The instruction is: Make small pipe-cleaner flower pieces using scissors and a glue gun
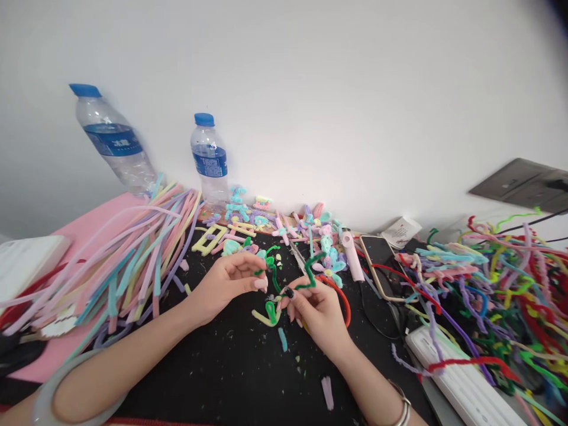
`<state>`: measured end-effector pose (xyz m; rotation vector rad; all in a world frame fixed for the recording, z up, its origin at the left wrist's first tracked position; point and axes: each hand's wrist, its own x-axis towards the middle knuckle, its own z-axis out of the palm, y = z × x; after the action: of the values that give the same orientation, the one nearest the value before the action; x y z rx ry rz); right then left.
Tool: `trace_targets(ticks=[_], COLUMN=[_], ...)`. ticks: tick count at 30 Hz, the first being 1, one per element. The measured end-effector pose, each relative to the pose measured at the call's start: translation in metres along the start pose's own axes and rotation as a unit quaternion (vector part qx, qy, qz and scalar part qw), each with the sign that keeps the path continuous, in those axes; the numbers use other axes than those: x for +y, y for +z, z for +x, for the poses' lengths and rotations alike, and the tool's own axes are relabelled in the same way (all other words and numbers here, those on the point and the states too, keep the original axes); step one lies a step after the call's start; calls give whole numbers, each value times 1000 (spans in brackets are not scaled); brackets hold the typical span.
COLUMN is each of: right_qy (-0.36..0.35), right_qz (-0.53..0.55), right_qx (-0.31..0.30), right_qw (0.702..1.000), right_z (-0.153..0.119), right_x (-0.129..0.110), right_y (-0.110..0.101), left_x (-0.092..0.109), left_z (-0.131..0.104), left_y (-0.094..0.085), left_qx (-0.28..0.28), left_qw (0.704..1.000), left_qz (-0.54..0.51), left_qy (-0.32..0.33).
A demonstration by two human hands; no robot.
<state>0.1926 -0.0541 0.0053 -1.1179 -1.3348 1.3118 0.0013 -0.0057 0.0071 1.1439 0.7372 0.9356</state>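
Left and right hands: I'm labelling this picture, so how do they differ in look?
The left hand shows pale nails; the right hand has one dark nail. A thick pale bangle rings the left forearm, a thin metallic bracelet the right forearm. Both are bare, over the black surface.

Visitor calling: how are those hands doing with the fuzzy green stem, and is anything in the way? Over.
Right hand pinching fuzzy green stem. Left hand close by, grip unclear. Blue scrap on black mat, not blocking either hand.
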Motion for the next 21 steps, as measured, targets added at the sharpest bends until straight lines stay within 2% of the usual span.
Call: trace_targets(ticks=[3,8,14,18,21], right_qy=[-1,23,94,135,153], right_qz=[67,113,158,177,190], right_qx=[-22,-80,-162,-203,-218], right_qw=[998,990,970,954,945], right_z=[2,3,0,-2,-2], right_x=[2,8,3,2,3], right_y=[-1,-4,-4,-4,-5], left_x=[0,2,6,4,2], left_z=[-2,-5,-10,-16,-18], left_y=[1,4,11,17,19], left_qx=[15,-54,-124,-174,-189], left_qw=[1000,994,990,981,978], left_qz=[20,93,36,-8,-17], left_qy=[7,-16,-63,-89,-92])
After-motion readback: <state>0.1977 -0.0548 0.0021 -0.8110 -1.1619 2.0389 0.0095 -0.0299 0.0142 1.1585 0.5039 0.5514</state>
